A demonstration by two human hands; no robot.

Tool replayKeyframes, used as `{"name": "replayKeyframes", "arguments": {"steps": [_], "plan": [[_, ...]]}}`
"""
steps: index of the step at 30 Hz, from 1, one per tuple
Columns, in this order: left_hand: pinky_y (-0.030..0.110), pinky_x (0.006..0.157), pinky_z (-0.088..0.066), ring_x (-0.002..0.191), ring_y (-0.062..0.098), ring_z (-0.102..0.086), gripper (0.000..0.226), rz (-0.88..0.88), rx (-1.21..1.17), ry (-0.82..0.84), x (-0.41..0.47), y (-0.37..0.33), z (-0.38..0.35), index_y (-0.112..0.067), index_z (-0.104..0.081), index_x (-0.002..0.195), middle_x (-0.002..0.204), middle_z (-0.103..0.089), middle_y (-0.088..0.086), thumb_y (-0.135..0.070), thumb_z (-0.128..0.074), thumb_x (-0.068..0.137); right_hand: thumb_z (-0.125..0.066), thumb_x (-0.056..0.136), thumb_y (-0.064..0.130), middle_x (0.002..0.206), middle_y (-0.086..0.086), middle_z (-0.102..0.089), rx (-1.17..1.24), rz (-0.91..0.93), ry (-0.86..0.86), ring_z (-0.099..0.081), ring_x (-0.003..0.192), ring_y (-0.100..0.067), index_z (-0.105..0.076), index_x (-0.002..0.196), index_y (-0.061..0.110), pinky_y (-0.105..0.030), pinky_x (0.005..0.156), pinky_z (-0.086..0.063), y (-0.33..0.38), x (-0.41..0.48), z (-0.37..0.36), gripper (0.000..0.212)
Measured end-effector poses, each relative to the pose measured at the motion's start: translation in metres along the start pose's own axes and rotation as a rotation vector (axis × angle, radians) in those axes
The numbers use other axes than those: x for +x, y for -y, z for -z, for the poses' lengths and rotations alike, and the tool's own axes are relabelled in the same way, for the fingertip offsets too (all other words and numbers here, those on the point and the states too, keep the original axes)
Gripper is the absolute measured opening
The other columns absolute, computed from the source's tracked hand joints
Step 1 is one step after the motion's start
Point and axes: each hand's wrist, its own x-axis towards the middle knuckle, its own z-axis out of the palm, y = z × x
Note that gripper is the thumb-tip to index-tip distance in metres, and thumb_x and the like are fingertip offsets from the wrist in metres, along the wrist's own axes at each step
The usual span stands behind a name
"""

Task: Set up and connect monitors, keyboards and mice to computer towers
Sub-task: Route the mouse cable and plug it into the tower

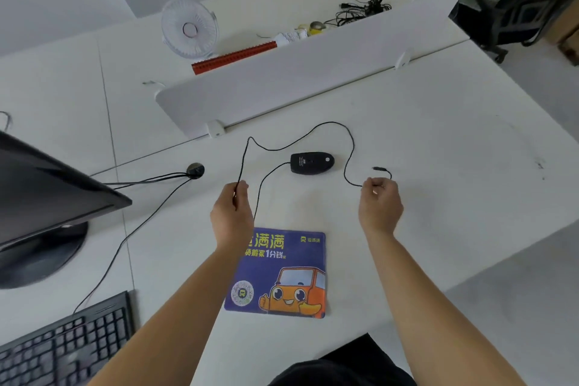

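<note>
Head view: one view only.
Mouse [311, 163]: upside down mid-worktop, beyond the mouse pad [279, 276].
Left hand [233, 210]: grip pinched on the mouse cable [329, 123], spreading slack.
Right hand [380, 202]: grip closed on cable near the USB plug [378, 169], likely untangling before routing through the grommet [195, 169].

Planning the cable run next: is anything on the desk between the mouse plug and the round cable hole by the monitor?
Only the left hand lies between them. The plug, beside the right hand, is at the right; the cable hole is far left. The mouse sits just behind that line.
</note>
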Motion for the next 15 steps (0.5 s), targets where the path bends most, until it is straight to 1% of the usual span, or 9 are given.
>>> {"name": "replayKeyframes", "arguments": {"steps": [2,4,5,8,9,10,11,12,15], "plan": [[0.036,0.059,-0.040,0.058,0.023,-0.043,0.023,0.044,-0.101,-0.019,-0.004,0.002,0.024,-0.027,-0.063,0.088,0.058,-0.044,-0.002,-0.035,-0.047,0.103,-0.055,0.098,0.017,0.095,0.000,-0.072,0.065,0.061,-0.007,-0.069,0.095,-0.023,-0.055,0.100,0.014,-0.016,0.067,-0.035,0.016,-0.022,-0.004,0.004],[0.040,0.058,-0.041,0.057,0.023,-0.040,0.026,0.122,-0.205,-0.063,-0.009,0.009,0.053,-0.029,-0.063,0.086,0.057,-0.040,-0.002,-0.040,-0.047,0.102,-0.054,0.100,0.015,0.093,0.002,-0.072,0.168,0.165,0.055,-0.071,0.092,-0.017,-0.046,0.106,0.015,-0.005,0.067,-0.039,0.031,-0.054,-0.010,0.009],[0.039,0.058,-0.041,0.057,0.022,-0.038,0.026,0.165,-0.256,-0.094,-0.012,0.012,0.071,-0.029,-0.064,0.087,0.059,-0.039,-0.002,-0.042,-0.046,0.102,-0.053,0.101,0.016,0.092,0.003,-0.072,0.209,0.216,0.095,-0.072,0.090,-0.013,-0.043,0.111,0.016,-0.004,0.070,-0.041,0.040,-0.073,-0.015,0.014],[0.033,0.056,-0.035,0.060,0.023,-0.035,0.028,0.270,-0.358,-0.147,-0.023,0.021,0.112,-0.024,-0.066,0.094,0.063,-0.037,0.000,-0.040,-0.045,0.102,-0.053,0.103,0.021,0.096,0.005,-0.074,0.244,0.312,0.187,-0.070,0.083,-0.003,-0.044,0.133,0.016,-0.014,0.078,-0.051,0.064,-0.113,-0.026,0.032],[0.031,0.054,-0.033,0.057,0.020,-0.034,0.029,0.291,-0.381,-0.148,-0.029,0.023,0.127,-0.021,-0.067,0.097,0.061,-0.036,-0.001,-0.040,-0.045,0.102,-0.053,0.103,0.021,0.101,0.004,-0.074,0.260,0.318,0.221,-0.070,0.082,-0.003,-0.051,0.130,0.018,-0.017,0.077,-0.053,0.072,-0.125,-0.029,0.027],[0.029,0.052,-0.031,0.051,0.016,-0.032,0.029,0.301,-0.403,-0.147,-0.035,0.027,0.145,-0.020,-0.067,0.097,0.058,-0.035,-0.003,-0.039,-0.046,0.103,-0.054,0.103,0.021,0.104,0.002,-0.075,0.299,0.311,0.263,-0.071,0.082,-0.004,-0.059,0.119,0.023,-0.020,0.077,-0.054,0.080,-0.140,-0.032,0.017],[0.027,0.049,-0.030,0.045,0.013,-0.030,0.029,0.312,-0.420,-0.133,-0.041,0.028,0.156,-0.021,-0.067,0.095,0.054,-0.033,-0.006,-0.039,-0.046,0.103,-0.055,0.103,0.021,0.106,0.001,-0.074,0.327,0.289,0.299,-0.071,0.082,-0.004,-0.063,0.109,0.028,-0.022,0.077,-0.056,0.086,-0.148,-0.032,0.013],[0.026,0.047,-0.029,0.040,0.010,-0.028,0.028,0.317,-0.443,-0.124,-0.047,0.031,0.172,-0.021,-0.067,0.094,0.049,-0.032,-0.008,-0.039,-0.047,0.103,-0.054,0.103,0.022,0.106,0.002,-0.074,0.346,0.283,0.335,-0.071,0.083,-0.004,-0.064,0.106,0.029,-0.023,0.078,-0.057,0.092,-0.161,-0.034,0.012],[0.025,0.046,-0.028,0.038,0.008,-0.026,0.028,0.290,-0.486,-0.119,-0.055,0.041,0.207,-0.020,-0.068,0.096,0.047,-0.030,-0.011,-0.038,-0.047,0.103,-0.053,0.103,0.033,0.101,0.004,-0.076,0.325,0.298,0.412,-0.070,0.084,-0.004,-0.068,0.116,0.019,-0.023,0.075,-0.057,0.107,-0.185,-0.034,0.024]]}}
